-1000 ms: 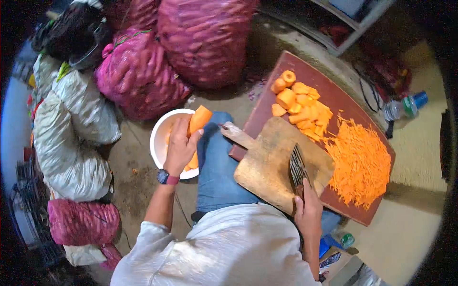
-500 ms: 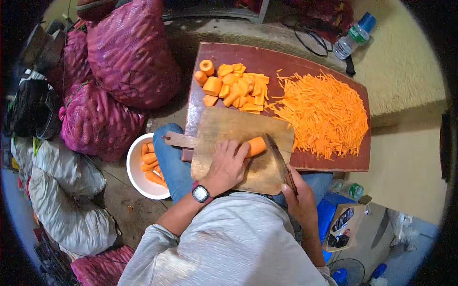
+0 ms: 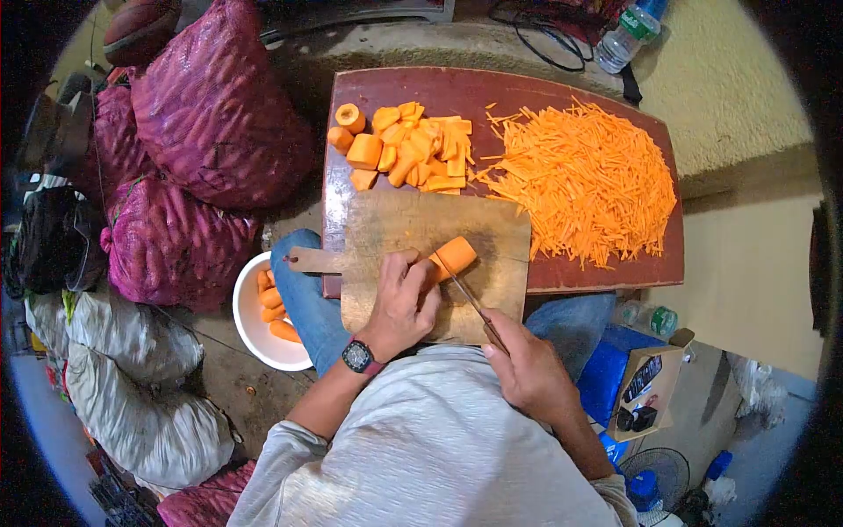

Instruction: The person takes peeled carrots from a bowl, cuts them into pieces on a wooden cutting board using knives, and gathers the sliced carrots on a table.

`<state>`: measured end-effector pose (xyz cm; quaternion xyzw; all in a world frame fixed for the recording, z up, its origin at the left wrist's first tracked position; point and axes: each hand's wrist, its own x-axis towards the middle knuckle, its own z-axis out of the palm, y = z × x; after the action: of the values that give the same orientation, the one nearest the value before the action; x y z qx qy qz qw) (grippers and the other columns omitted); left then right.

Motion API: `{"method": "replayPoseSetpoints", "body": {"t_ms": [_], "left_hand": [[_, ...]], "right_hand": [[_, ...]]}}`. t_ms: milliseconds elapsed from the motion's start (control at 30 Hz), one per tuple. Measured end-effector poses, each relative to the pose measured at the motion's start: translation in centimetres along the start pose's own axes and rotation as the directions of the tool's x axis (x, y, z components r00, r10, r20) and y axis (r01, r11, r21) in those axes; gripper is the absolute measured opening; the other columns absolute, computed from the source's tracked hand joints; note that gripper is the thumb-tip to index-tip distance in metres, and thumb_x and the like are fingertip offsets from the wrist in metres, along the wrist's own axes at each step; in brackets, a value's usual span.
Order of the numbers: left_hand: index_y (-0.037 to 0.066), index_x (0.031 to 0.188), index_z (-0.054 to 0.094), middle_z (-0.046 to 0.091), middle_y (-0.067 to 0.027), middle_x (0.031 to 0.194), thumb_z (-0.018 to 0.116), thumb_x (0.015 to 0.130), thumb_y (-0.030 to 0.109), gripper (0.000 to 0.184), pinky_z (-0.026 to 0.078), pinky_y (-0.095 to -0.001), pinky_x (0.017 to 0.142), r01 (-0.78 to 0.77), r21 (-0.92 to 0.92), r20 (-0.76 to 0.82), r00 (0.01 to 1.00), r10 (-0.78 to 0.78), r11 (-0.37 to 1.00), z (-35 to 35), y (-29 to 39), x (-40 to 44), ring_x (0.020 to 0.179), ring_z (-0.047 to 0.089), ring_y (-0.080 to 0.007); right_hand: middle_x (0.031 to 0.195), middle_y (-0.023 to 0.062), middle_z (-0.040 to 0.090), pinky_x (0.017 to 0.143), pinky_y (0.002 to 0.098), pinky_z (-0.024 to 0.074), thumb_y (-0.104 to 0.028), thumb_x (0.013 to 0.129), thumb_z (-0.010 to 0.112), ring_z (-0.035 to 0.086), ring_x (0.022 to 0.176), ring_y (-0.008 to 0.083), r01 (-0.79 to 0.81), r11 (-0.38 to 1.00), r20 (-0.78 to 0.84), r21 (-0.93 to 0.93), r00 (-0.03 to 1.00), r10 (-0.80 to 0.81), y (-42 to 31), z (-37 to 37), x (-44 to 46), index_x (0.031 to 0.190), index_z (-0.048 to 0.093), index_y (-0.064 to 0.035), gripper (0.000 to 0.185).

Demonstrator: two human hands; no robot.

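Note:
On the wooden cutting board (image 3: pixel 378 220) lies a peeled carrot (image 3: pixel 458 254). My left hand (image 3: pixel 402 300) has its fingers closed around the carrot's left end. The handle of a knife (image 3: pixel 470 297) is in my right hand (image 3: pixel 529 364). Its blade crosses the carrot near the right end; how deep it sits I cannot tell. Beyond the board is a heap of carrot chunks and slices (image 3: pixel 413 145). A large mound of shredded carrot (image 3: pixel 588 184) spreads to the right of it. The board rests partly on the reddish-brown table (image 3: pixel 615 279) and over my lap.
A white basin (image 3: pixel 248 321) with several peeled carrots (image 3: pixel 270 299) stands left of my leg. Full pink mesh sacks (image 3: pixel 219 114) and white sacks (image 3: pixel 149 404) line the left side. At back right is a water bottle (image 3: pixel 628 39); a cardboard box (image 3: pixel 645 395) sits at lower right.
My right hand has swung the knife leftward, from beside the carrot's end to across the carrot. My left hand has shifted a little and the carrot is tilted more. The whole view has shifted slightly.

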<state>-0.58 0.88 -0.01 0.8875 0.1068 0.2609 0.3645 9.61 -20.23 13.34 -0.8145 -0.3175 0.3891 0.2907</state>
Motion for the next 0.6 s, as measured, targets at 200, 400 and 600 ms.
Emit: {"method": "replayPoseSetpoints", "body": {"t_ms": [200, 400, 600], "left_hand": [[-0.004, 0.125, 0.064, 0.055, -0.0237, 0.121, 0.074, 0.084, 0.001, 0.043, 0.05, -0.0495, 0.095, 0.002, -0.004, 0.018, 1.0, -0.002, 1.0, -0.18, -0.15, -0.1, 0.109, 0.056, -0.0434], [-0.004, 0.124, 0.067, 0.057, -0.0223, 0.117, 0.075, 0.082, 0.0, 0.043, 0.051, -0.0489, 0.093, -0.036, 0.013, -0.004, 0.999, 0.036, 0.999, -0.13, -0.37, 0.18, 0.107, 0.057, -0.0426], [-0.005, 0.121, 0.064, 0.058, -0.0225, 0.116, 0.076, 0.078, -0.001, 0.045, 0.051, -0.0489, 0.093, -0.049, 0.007, -0.037, 0.998, 0.049, 0.999, 0.09, -0.5, 0.18, 0.106, 0.058, -0.0433]], "right_hand": [[0.13, 0.0321, 0.069, 0.098, 0.0516, 0.0561, -0.015, 0.108, 0.061, 0.067, 0.122, 0.0508, 0.021, 1.0, 0.01, -0.007, 1.0, -0.021, -0.3, 0.2, 0.07, 0.151, 0.052, -0.0003, 0.046], [0.13, 0.0347, 0.067, 0.091, 0.0589, 0.0589, -0.024, 0.111, 0.058, 0.07, 0.112, 0.0538, 0.057, 0.997, 0.03, -0.044, 0.998, -0.055, -0.07, 0.43, 0.38, 0.154, 0.046, -0.0018, 0.05], [0.125, 0.0355, 0.069, 0.091, 0.06, 0.0583, -0.024, 0.111, 0.057, 0.07, 0.11, 0.0547, 0.006, 0.999, 0.044, -0.044, 0.999, -0.004, -0.23, 0.43, 0.57, 0.153, 0.046, -0.0023, 0.049]]}}
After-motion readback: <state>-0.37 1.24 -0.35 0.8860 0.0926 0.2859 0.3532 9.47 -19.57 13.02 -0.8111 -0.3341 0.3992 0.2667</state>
